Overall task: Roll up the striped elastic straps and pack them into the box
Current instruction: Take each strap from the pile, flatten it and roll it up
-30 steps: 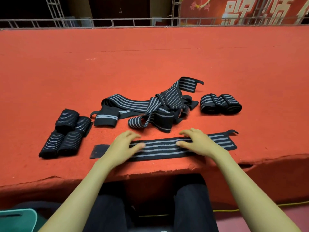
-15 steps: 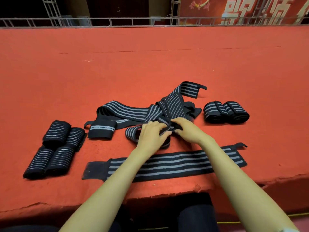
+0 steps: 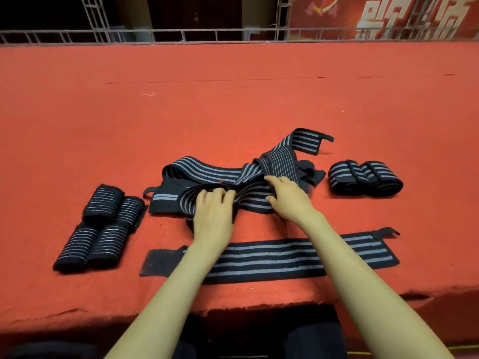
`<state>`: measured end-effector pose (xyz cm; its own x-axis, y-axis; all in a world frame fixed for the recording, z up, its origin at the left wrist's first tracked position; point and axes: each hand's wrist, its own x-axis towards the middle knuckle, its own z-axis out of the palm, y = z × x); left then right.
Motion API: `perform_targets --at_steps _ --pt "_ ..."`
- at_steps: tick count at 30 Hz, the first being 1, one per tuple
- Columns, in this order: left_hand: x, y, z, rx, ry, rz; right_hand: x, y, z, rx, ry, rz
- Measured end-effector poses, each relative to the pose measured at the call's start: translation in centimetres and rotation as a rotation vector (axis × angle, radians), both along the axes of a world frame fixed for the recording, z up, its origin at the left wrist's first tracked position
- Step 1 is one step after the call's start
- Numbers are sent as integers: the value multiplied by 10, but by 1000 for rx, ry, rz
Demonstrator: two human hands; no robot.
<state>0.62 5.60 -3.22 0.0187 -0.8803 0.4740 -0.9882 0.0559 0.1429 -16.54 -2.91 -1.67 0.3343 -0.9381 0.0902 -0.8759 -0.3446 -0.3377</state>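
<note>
A tangled pile of black straps with grey stripes point(image 3: 207, 172) lies in the middle of the red carpeted stage. My left hand point(image 3: 213, 213) grips a looped strap at the pile's near edge, fingers curled over it. Just to its right, my right hand point(image 3: 287, 198) has its fingers and thumb round a strap in the same pile. One strap point(image 3: 285, 257) lies flat and straight along the near edge, under my forearms. Several rolled straps point(image 3: 101, 226) sit at the left, two more rolled straps point(image 3: 365, 178) at the right. No box is in view.
The red carpet point(image 3: 233, 99) runs far back to a metal railing point(image 3: 233, 36). Its ragged front edge point(image 3: 259, 310) drops off just before my knees.
Both hands left the flat strap and reached forward to the tangled pile. Since half a second ago they have spread apart along one strap, pulling a loop toward me.
</note>
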Motion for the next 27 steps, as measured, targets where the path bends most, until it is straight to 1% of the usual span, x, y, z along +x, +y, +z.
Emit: perform_targets --at_steps 3,7,8,12,15,18,21,22,24,27 --pt "-32 -9 0 51 -40 -86 -4 -3 -7 -26 -43 -49" --pt "-60 -28 -1 56 24 -99 -21 -13 -15 -101 -157 -94" --pt "-64 -34 -1 41 41 -107 -25 -16 -17 -121 -215 -115" --pt "-66 -64 -1 8 61 -169 -38 -26 -14 -142 -593 -262" --pt "-68 -75 -5 76 60 -217 -42 -32 -14 -220 -710 -273" --pt "-71 -80 -14 68 29 -229 -43 -35 -18 -298 -691 -251" --pt "-70 -84 -20 142 -12 -294 -45 -32 -23 -327 -596 -169" --pt "-70 -84 -21 167 -36 -310 -45 -32 -24 -318 -581 -154" --pt "-70 -86 -21 141 -46 -336 -48 -33 -27 -282 -564 -117" --pt "-67 -86 -17 61 51 -362 -50 -36 -30 -177 -455 19"
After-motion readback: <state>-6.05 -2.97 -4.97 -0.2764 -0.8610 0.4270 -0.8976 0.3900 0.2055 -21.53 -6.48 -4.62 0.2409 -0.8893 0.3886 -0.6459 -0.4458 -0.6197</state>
